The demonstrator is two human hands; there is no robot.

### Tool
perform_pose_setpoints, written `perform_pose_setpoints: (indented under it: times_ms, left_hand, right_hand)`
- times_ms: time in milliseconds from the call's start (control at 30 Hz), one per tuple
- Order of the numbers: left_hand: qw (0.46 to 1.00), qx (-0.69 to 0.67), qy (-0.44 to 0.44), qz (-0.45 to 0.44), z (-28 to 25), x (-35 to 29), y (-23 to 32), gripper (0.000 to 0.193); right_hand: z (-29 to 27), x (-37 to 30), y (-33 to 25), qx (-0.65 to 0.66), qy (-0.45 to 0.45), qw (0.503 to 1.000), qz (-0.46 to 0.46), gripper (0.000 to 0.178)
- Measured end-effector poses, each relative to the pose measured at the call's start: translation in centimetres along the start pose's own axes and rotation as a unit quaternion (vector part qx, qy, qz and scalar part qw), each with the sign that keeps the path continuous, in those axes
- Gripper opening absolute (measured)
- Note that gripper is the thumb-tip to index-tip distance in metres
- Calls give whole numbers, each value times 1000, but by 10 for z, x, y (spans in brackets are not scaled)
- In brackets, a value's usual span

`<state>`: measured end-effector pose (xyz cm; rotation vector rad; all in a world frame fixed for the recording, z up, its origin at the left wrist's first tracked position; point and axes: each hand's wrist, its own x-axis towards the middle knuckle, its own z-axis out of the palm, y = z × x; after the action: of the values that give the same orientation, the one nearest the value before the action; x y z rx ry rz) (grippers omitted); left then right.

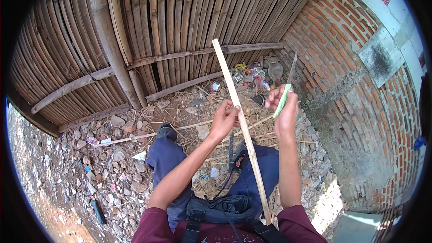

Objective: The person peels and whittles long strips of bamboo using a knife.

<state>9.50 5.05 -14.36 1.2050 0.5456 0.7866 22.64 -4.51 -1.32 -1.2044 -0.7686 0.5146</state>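
Note:
My left hand point(225, 119) is closed around a long, pale bamboo strip point(246, 137), gripping it near the middle. The strip runs slantwise from my waist up toward the bamboo fence. To the right of it, my right hand point(284, 108) holds a knife point(285, 96) by its green and white handle. The thin blade points up and away from me, apart from the strip. Some of my right fingers are curled loosely beside the handle.
A bamboo fence point(180, 18) with cross poles stands in front. On the right rises a brick wall point(351, 94). Stones and litter point(252, 78) cover the ground, and another thin strip point(135, 138) lies across it. A dark tool-like object point(98, 212) rests at lower left.

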Motion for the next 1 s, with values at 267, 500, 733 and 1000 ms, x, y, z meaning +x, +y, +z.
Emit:
perform_pose_setpoints:
  times_ms: [267, 500, 733, 1000]
  left_hand:
    - [995, -88, -42, -14, -15, -2, 36, 16]
    - [992, -115, 28, 45, -24, -7, 63, 17]
    - [997, -67, 19, 44, -39, -39, 108, 29]
    - [904, 357, -225, -72, -46, -125, 192, 29]
  right_hand:
    - [-105, -138, 9, -377, -124, 914, 87, 27]
    - [-112, -202, 32, -317, -47, 943, 90, 31]
    - [-135, -159, 10, -350, 35, 936, -28, 32]
    - [-137, -64, -39, -408, -141, 899, -70, 32]
